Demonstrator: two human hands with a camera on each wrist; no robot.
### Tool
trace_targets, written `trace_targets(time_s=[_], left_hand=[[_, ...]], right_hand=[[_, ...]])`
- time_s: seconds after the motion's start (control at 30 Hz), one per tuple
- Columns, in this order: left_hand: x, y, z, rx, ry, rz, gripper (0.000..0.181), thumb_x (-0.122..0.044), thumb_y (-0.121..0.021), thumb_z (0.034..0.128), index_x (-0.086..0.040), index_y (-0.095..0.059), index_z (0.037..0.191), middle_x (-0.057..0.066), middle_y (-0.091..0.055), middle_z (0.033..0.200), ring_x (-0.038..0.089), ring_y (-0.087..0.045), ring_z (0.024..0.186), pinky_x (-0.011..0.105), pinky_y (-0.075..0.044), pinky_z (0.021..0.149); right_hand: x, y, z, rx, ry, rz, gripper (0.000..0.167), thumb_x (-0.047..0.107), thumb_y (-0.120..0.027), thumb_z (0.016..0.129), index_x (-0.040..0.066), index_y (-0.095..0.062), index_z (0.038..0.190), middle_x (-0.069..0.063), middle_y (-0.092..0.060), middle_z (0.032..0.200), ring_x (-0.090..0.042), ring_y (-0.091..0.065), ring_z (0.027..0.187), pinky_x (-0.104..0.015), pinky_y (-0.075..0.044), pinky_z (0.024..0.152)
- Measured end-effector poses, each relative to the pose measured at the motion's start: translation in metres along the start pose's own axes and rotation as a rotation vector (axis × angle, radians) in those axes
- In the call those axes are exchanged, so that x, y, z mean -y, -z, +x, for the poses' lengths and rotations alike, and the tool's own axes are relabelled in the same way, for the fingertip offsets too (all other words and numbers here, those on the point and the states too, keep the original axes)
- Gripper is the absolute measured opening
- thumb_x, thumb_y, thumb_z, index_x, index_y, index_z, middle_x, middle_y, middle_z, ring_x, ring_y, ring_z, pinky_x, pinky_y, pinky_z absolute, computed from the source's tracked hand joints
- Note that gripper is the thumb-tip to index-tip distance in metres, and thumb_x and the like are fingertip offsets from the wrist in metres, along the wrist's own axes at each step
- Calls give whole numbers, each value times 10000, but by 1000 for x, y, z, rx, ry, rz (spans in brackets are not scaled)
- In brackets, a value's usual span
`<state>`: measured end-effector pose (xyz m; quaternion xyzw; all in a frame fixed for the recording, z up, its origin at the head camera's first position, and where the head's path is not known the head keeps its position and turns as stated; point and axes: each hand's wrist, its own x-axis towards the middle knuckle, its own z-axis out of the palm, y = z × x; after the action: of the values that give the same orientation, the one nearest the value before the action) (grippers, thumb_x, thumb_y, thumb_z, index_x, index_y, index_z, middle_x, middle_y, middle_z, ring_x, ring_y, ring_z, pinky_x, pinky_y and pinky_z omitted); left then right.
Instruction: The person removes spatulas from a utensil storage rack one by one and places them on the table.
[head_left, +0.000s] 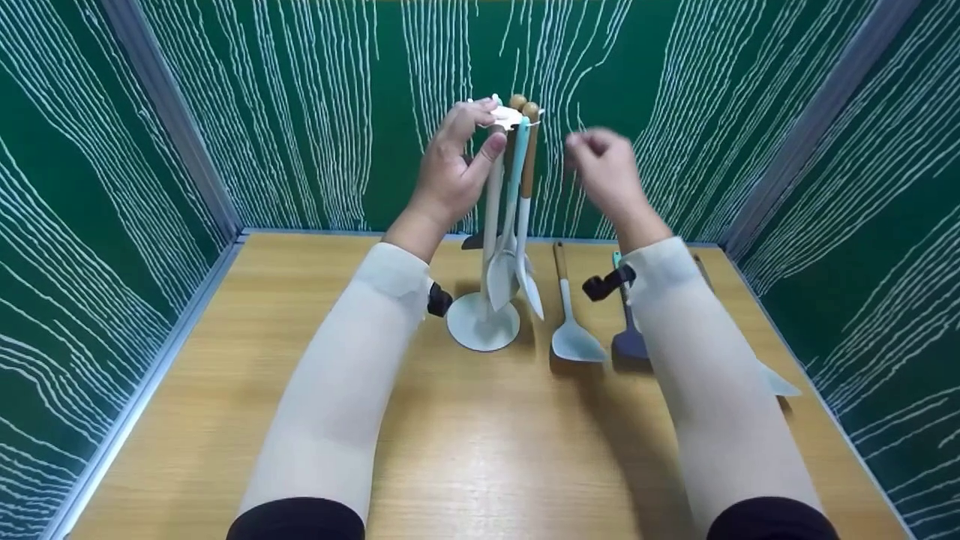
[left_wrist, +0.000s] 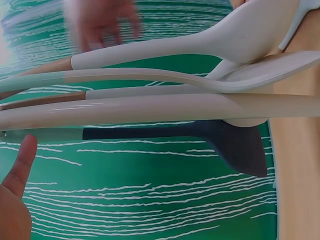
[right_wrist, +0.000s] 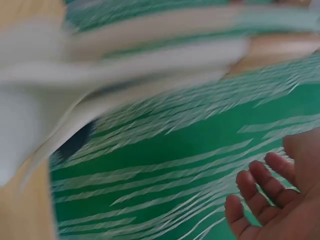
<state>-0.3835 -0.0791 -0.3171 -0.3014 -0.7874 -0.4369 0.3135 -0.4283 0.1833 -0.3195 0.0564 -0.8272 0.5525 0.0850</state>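
Note:
A pale utensil stand (head_left: 484,322) with a round base stands upright on the table. Several utensils hang from its top, among them one with a teal handle (head_left: 517,161) and one with a wooden handle (head_left: 529,165). My left hand (head_left: 450,161) grips the stand's white top; in the left wrist view its thumb (left_wrist: 24,162) lies by the handle of a dark turner (left_wrist: 230,145). To the right of the stand, my right hand (head_left: 607,169) is raised and empty. Its fingers (right_wrist: 267,190) are loosely bent in the right wrist view, apart from the blurred hanging utensils.
On the wooden table (head_left: 465,442), right of the stand, lie a pale spatula (head_left: 576,341) with a wooden handle and a dark turner (head_left: 630,343). Another pale utensil (head_left: 780,382) is partly behind the right sleeve. Green patterned panels (head_left: 315,112) enclose the back and sides.

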Motion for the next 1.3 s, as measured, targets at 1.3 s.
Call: trace_targets(time_s=[1.3], left_hand=[[-33,11,10,-158,-20,326,477,-510,-739,1086,-51,-849,1154,110,-650,1112,267,-554,1178,331,-502,1002]], right_hand=[[76,-22,-18,139,318,-22,329,313,-576,1200,267,-781,1454,57,-677,1616,-162,-656,1389,-391,-627,1138]])
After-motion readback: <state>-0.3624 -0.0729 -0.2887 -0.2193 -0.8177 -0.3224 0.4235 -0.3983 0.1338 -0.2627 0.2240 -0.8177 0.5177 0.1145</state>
